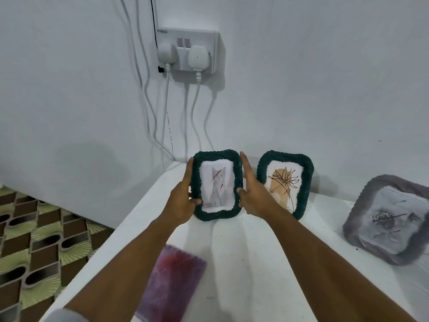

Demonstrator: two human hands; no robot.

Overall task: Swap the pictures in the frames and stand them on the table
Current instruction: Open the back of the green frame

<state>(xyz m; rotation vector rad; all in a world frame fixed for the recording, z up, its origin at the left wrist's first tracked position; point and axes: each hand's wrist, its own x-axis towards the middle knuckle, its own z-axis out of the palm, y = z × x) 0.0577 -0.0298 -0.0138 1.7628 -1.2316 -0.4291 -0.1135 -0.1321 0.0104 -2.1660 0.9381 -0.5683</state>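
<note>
Frames are the subject of this step; two dark green woven ones stand toward the far edge of the white table [243, 263], close to the wall.

Nearest the camera, a purple-red pouch [173, 282] lies flat on the table between the forearms and takes no part in the grip.

Beyond it, the cat frame [217, 185] is upright with its long axis vertical and its picture facing the camera. The left hand [183, 201] grasps its left edge: the thumb lies across the lower front border, the fingers reach up along the side. The right hand [254, 196] holds the right edge, index finger extended up along the border, thumb on the front. Both hands are closed on this one frame, pinching it from opposite sides. Whether its base rests on the table or is just clear of it cannot be determined.

Just beside it to the right, behind the right hand, the flower frame [286, 185] stands upright with a slight tilt, untouched. The right hand is the nearer to it.

Well apart at the far right, a grey frame [386, 220] leans back, its picture blurred.

On the wall behind, a double socket [188, 51] feeds white cables [195, 112] that drop behind the table.

Judgement: the frame back faces away from the person, so access to the picture requires turning it about its vertical axis.
</note>
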